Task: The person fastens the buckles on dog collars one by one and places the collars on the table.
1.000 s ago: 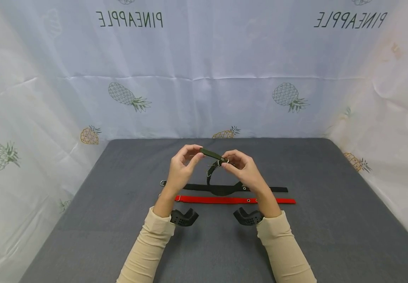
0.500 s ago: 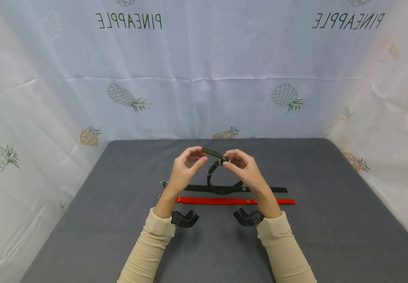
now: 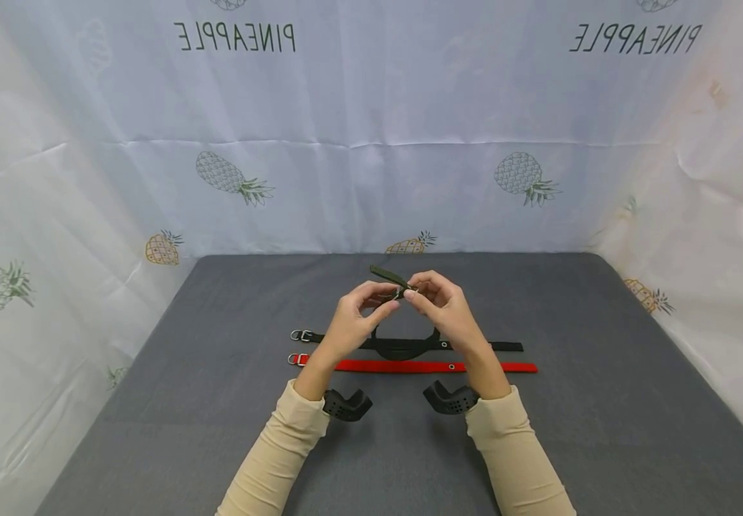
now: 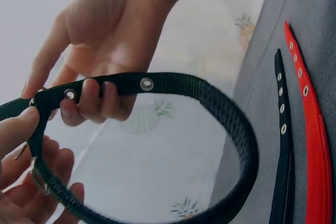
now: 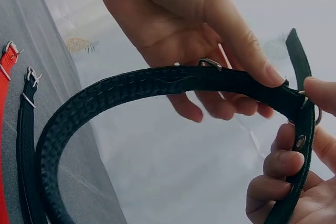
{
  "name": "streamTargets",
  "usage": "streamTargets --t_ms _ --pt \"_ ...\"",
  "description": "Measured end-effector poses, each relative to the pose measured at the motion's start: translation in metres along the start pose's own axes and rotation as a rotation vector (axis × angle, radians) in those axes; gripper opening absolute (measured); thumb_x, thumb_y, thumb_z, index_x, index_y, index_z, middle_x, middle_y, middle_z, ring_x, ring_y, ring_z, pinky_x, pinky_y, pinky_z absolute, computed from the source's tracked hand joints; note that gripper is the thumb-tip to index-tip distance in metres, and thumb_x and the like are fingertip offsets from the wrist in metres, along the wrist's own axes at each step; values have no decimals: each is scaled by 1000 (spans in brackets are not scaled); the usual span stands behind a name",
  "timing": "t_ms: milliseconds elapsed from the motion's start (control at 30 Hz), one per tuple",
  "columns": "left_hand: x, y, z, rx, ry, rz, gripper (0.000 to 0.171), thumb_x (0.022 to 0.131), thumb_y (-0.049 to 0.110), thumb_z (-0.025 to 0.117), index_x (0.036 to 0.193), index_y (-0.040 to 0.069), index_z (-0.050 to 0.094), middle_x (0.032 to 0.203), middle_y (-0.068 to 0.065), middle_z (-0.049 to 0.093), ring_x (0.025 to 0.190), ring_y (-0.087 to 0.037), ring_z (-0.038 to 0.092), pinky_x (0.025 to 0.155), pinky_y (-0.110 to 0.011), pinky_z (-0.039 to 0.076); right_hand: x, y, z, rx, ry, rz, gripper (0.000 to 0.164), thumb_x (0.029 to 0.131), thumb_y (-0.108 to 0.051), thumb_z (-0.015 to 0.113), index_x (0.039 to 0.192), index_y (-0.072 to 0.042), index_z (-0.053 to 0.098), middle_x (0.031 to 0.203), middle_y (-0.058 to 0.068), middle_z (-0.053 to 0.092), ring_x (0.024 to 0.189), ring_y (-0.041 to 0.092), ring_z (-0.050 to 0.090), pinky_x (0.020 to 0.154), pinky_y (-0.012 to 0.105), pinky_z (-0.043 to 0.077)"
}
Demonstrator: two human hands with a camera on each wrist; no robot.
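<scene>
Gray desk [image 3: 603, 423] below, left hand [image 3: 353, 319] pinches a dark green strap loop [image 4: 231, 114] near its buckle [image 5: 211, 63], right hand [image 3: 445, 309] grips the holed end, its tip [image 3: 385, 274] slanting up leftward

The left hand [image 5: 176, 17] pinches the dark strap [image 5: 128, 83], thumb in front, fingers behind. The right hand [image 5: 318, 195] curls its fingers round the strap near a metal hole [image 5: 300, 141]. A shiny buckle [image 5: 211, 63] sits on the strap. Past the strap's bend lie a black band [image 5: 26, 135] and a red band [image 5: 4, 85].
</scene>
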State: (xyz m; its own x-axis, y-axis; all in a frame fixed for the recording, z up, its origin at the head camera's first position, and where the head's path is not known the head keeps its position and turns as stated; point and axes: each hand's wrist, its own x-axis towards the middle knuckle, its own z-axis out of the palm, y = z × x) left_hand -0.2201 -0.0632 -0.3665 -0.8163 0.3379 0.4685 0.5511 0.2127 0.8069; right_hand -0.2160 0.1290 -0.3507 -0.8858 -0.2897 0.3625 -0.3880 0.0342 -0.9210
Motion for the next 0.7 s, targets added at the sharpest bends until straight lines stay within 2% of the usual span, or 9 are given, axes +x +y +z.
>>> streamTargets --t_ms 67,167,333,433,600,700 --pt "0 1 1 -13 24 18 30 92 8 63 121 1 62 116 -18 64 105 -30 63 92 -27 54 0 0 1 23 3 -9 8 96 -14 58 101 -21 58 78 -10 52 67 14 44 62 22 39" --pt "1 3 2 -42 57 41 30 92 6 63 120 -2 62 115 -20 63 103 -31 63 89 -25 54 1 0 2 38 5 -26 8 97 -14 57 100 -21 58 79 -11 53 67 13 44 63 22 39" --pt "1 6 1 -64 89 47 30 91 5 64 120 -3 61 114 -21 62 103 -30 63 87 -21 53 3 0 2 22 4 -30 17 98 -11 55 115 -10 57 84 -10 58 69 11 48 66 22 44" --pt "1 7 1 -70 93 51 30 91 4 63 120 -4 61 114 -21 62 102 -27 63 87 -21 53 2 -1 3 22 3 -12 25 98 -12 55 122 -5 55 84 -8 56 69 10 47 66 23 42" --pt "0 6 2 -87 93 50 29 91 5 63 119 -2 60 112 -21 63 98 -15 63 85 -21 54 1 -1 5 2 37 -8 16 97 -12 57 113 -13 59 81 -8 53 68 8 43 65 26 38" --pt "0 6 2 -99 89 48 31 91 4 63 121 -2 59 112 -21 63 97 -12 64 85 -20 54 1 0 6 -1 56 -21 13 96 -11 58 107 -17 59 80 -9 54 67 8 43 65 27 38"
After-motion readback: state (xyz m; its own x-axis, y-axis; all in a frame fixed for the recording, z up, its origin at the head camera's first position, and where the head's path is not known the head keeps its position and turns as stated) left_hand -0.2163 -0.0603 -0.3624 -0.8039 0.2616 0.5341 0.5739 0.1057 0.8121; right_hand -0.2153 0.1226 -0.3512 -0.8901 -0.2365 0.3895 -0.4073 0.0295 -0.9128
